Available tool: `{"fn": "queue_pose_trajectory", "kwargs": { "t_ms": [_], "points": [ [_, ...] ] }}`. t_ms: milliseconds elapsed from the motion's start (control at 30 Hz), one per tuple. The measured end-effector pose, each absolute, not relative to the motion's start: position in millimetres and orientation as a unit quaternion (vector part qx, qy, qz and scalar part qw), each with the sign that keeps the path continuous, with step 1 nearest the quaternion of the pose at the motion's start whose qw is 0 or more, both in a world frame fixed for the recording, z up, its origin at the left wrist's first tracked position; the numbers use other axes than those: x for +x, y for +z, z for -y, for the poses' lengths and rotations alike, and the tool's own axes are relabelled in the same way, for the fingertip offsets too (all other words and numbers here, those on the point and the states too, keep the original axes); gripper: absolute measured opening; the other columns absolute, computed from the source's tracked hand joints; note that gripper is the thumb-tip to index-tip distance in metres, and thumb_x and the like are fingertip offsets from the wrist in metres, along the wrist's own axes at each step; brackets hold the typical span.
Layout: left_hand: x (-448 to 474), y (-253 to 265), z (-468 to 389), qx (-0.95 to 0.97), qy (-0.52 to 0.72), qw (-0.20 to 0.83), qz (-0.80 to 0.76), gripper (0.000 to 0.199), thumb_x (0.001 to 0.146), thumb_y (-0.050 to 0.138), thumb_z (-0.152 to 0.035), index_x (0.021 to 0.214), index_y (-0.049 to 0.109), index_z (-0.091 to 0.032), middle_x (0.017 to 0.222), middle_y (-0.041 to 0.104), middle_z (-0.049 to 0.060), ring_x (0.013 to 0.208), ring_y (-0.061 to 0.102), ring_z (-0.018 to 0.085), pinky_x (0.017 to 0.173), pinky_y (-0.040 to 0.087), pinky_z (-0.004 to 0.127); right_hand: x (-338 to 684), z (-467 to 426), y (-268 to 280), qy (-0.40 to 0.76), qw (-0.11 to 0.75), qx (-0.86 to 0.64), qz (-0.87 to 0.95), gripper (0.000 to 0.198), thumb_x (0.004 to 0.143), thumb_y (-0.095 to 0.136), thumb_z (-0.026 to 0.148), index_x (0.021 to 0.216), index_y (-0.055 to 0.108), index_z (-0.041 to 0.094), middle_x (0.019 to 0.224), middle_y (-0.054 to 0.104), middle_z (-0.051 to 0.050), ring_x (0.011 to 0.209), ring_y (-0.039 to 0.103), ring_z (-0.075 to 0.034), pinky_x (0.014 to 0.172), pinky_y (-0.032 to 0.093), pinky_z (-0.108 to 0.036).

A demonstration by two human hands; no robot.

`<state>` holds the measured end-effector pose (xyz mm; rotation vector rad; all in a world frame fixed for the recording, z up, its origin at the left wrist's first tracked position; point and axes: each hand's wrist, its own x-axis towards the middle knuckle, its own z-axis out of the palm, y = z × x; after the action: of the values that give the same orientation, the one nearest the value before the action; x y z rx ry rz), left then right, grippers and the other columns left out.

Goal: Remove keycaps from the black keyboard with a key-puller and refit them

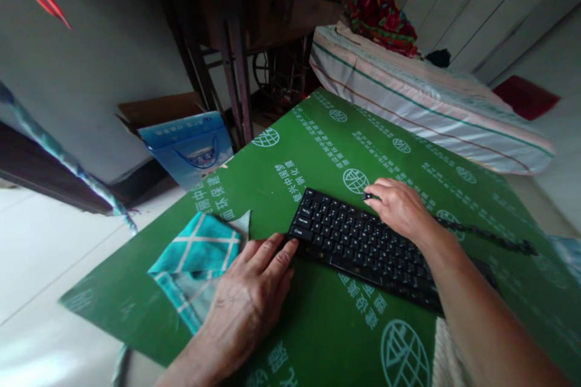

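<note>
A black keyboard is laid flat on the green board that serves as the counter, set at a slant across its middle.

The left hand is placed palm down on the board, with its fingertips touching the near-left corner of the keyboard. Its fingers are extended and slightly spread; nothing is clamped in the grip. The heel of this hand is rested partly on a teal checked cloth, which is spread on the board just beside the keyboard's left end.

The right hand is laid over the far edge of the keyboard, knuckles up, with the fingers curled down onto the top rows of keys. Whether anything is pinched in this grip cannot be told, as the fingertips are hidden under the hand. The right forearm is passed over the right half of the keyboard.

A dark cable is seen running from behind the right wrist toward the board's right edge.

Beyond the board, a blue printed bag is stood against a cardboard box. A striped mattress is positioned along the board's far-right side.
</note>
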<state>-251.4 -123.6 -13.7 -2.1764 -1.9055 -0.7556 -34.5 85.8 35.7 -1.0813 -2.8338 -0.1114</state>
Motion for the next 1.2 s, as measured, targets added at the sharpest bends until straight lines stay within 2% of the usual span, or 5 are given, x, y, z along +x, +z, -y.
{"fn": "queue_pose_trajectory", "kwargs": {
  "t_ms": [200,333,533,867,1200],
  "points": [
    [-249,-8,126,-0.695,-0.335,0.057,0.633,0.021,0.088,0.052,-0.018,0.106,0.06,-0.01,0.097,0.068,0.011,0.08,0.062,0.017,0.072,0.054,0.03,-51,-20,47,0.015,0.14,-0.284,0.948,0.01,0.087,0.056,0.019,0.091,0.065,0.019,0.086,0.065,-0.006,0.082,0.058,-0.019,0.078,0.045,-0.033],
    [-248,-6,129,-0.688,-0.364,0.041,0.627,0.014,0.089,0.051,-0.017,0.094,0.062,-0.012,0.082,0.068,0.007,0.069,0.06,0.015,0.064,0.052,0.029,-66,16,39,0.044,0.149,-0.267,0.951,0.014,0.089,0.051,0.015,0.094,0.064,0.018,0.086,0.065,-0.006,0.083,0.058,-0.019,0.079,0.046,-0.034],
    [-247,-7,132,-0.686,-0.368,0.016,0.627,0.016,0.089,0.048,-0.017,0.087,0.064,-0.012,0.07,0.063,0.005,0.063,0.055,0.014,0.057,0.048,0.025,-78,34,26,0.047,0.167,-0.275,0.946,0.015,0.089,0.05,0.013,0.095,0.063,0.017,0.091,0.065,-0.008,0.087,0.058,-0.02,0.081,0.048,-0.035],
    [-243,-7,134,-0.688,-0.358,-0.001,0.631,0.017,0.089,0.047,-0.017,0.088,0.064,-0.012,0.072,0.063,0.005,0.064,0.052,0.014,0.057,0.047,0.026,-89,40,20,0.028,0.161,-0.278,0.946,0.016,0.087,0.052,0.012,0.095,0.065,0.014,0.116,0.061,-0.013,0.113,0.052,-0.025,0.097,0.046,-0.042],
    [-243,-7,132,-0.696,-0.359,0.018,0.622,0.018,0.088,0.049,-0.015,0.097,0.063,-0.009,0.083,0.065,0.008,0.07,0.054,0.017,0.062,0.052,0.029,-89,33,17,0.087,0.187,-0.288,0.935,0.013,0.084,0.059,0.016,0.09,0.071,0.017,0.114,0.063,-0.012,0.109,0.056,-0.023,0.095,0.05,-0.042]
  ]
}}
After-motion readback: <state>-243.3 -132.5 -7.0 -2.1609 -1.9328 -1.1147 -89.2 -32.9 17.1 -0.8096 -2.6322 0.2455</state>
